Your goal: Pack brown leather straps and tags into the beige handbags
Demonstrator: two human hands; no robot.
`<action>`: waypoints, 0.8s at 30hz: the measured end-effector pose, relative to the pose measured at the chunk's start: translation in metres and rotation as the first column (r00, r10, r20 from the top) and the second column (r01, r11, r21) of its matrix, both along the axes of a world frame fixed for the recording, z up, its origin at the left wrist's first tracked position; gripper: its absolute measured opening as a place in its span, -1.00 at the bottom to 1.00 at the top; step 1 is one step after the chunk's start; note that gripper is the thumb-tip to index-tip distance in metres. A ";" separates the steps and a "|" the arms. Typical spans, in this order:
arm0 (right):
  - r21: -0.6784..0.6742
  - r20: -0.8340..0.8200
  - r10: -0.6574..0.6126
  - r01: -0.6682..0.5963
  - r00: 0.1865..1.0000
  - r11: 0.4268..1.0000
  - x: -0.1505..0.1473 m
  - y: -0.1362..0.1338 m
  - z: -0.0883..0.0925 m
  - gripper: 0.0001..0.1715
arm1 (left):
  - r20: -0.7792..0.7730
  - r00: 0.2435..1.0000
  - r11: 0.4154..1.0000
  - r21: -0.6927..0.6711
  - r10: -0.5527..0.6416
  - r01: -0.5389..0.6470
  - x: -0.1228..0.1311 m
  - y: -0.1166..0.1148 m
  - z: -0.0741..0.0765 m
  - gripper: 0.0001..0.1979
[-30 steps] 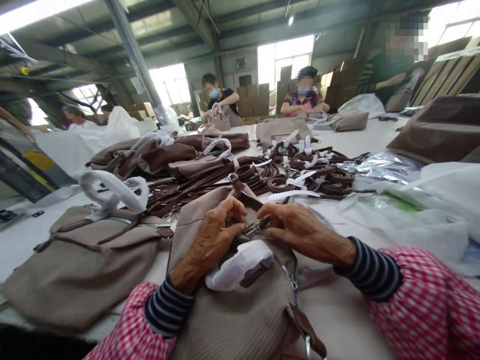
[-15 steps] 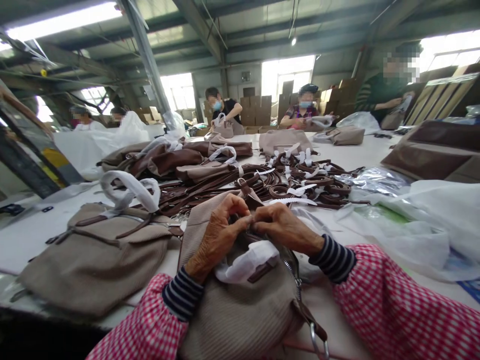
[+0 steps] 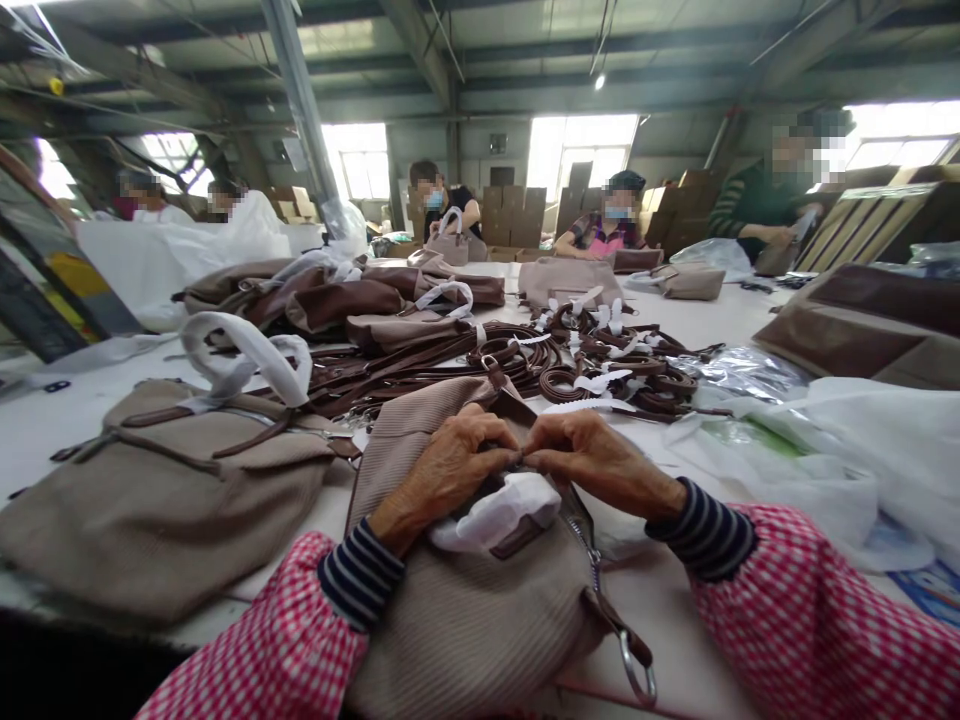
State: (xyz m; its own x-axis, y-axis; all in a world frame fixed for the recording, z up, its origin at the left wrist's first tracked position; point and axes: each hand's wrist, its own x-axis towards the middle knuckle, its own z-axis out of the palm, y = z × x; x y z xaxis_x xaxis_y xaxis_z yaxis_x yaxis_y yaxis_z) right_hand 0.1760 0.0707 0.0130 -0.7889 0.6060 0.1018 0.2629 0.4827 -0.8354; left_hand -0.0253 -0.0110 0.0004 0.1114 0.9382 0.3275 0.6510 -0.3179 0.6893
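Observation:
A taupe ribbed handbag [image 3: 480, 610] lies in front of me with its zipped top partly open. Over that opening, my left hand [image 3: 459, 465] and my right hand [image 3: 600, 462] meet, thumbs and forefingers pinched together at almost the same spot. What the fingertips pinch is too small and hidden to make out. Just below them is the bag's handle [image 3: 499, 515], wrapped in white padding. A metal zipper [image 3: 581, 535] runs down the right side to a brown tab with a silver ring [image 3: 637, 670].
Another taupe handbag [image 3: 172, 500] lies at left, handles wrapped white. Coiled brown straps [image 3: 570, 365] and piled bags [image 3: 337, 300] spread across the table beyond. Plastic sheeting [image 3: 862, 440] and a brown bag [image 3: 870, 320] lie at right. Co-workers [image 3: 611, 225] handle bags across the table.
Both hands have shifted slightly right across the bag's opening, their fingertips still together. The view has tilted up slightly. Across the table, a co-worker's hands have lowered.

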 end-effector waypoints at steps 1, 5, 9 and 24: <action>0.046 0.073 0.023 -0.026 0.997 0.999 0.007 0.002 0.003 -0.86 | 0.017 1.000 1.000 0.005 -0.003 0.003 0.000 0.000 0.000 -0.85; 0.337 0.265 -0.030 -0.064 0.964 0.939 0.044 0.003 0.019 -0.79 | 0.067 0.998 1.000 0.003 -0.005 0.005 -0.002 -0.001 0.000 -0.82; 0.397 0.132 -0.162 0.098 0.978 0.913 0.064 -0.001 0.027 -0.75 | 0.164 0.986 0.999 -0.052 0.020 -0.012 -0.002 -0.001 0.003 -0.81; -0.546 -0.487 -0.380 0.066 0.786 0.836 -0.005 -0.004 0.010 -0.55 | 0.337 0.942 0.995 -0.095 0.000 0.034 -0.004 0.000 0.001 -0.77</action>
State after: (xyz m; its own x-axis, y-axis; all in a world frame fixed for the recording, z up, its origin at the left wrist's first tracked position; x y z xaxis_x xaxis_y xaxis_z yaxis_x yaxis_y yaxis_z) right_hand 0.1705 0.0667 0.0225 -0.5177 0.8466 0.1234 -0.2752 -0.0281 -0.9610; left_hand -0.0295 -0.0112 0.0014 0.0268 0.9665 0.2553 0.3712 -0.2467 0.8952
